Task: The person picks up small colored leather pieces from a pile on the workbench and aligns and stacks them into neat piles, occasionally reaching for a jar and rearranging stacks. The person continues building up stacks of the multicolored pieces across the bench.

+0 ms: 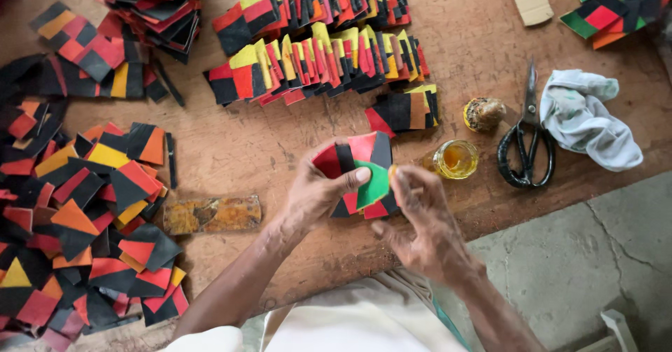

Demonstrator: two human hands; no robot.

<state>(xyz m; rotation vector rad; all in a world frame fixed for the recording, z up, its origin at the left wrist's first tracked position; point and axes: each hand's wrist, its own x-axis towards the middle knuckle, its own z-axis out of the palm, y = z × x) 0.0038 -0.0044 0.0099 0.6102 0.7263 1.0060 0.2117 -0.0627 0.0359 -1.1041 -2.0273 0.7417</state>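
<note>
My left hand point(316, 192) holds a patchwork piece point(358, 157) of red and black material, with its thumb pressed on a green patch point(373, 185) at the piece's lower edge. My right hand point(420, 215) is just to the right, fingertips pinched at the green patch's right corner. Both hands hover over the front middle of a wooden board point(280, 142). A small glass jar of yellowish liquid point(455, 159) stands close to the right of my right hand.
Rows of stacked red, yellow and black pieces point(322, 61) lie behind. A loose heap of pieces point(77, 219) fills the left. Black scissors point(526, 142), a white rag point(588, 117), a small lump-filled lid point(483, 113) and a stained flat strip point(212, 214) also lie on the board.
</note>
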